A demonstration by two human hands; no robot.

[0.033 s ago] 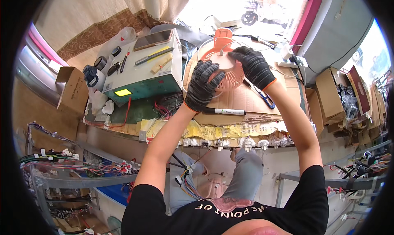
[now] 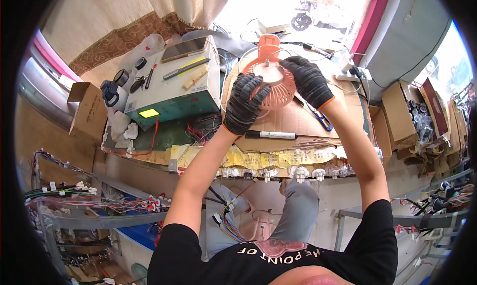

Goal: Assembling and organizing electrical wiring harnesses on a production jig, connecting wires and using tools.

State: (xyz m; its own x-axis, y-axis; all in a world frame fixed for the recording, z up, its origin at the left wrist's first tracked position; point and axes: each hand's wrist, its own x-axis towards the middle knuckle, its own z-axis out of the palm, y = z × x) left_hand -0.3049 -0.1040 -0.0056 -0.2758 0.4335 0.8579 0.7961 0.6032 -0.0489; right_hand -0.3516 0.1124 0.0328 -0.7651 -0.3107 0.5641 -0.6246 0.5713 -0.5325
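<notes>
Single head-worn fisheye view, looking steeply down from above, close over the cluttered worktop (image 2: pixel 298 121), edges bending outward

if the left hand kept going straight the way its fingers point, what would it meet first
Probably the orange fan grille itself: the left hand already grips its rim, fingers aimed up and right across it. Beyond that lies the right hand, though depth is hard to judge.
</notes>
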